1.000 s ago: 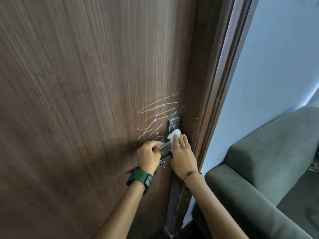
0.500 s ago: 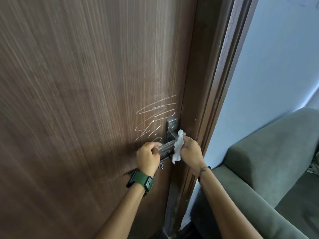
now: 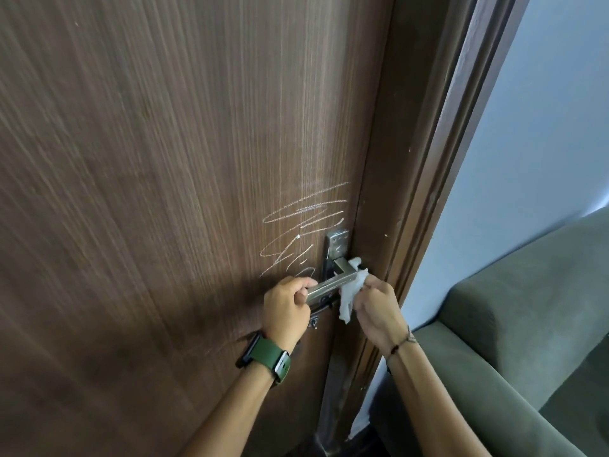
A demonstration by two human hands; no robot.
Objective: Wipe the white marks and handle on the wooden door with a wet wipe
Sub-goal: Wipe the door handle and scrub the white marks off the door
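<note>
Head view: left hand closed around the free end of the handle. Right hand pinches the wipe against its pivot end. Marks lie at 11 o'clock from the wipe, unwiped.

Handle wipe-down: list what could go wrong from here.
1. The left hand grips the free end of the handle, so that part may go unwiped.
2. The wipe, pinched in the right hand, hangs bunched at the bend; it may skip the plate above.
3. The white marks on the door are untouched; a wipe dirtied by the handle could smear them.
</note>
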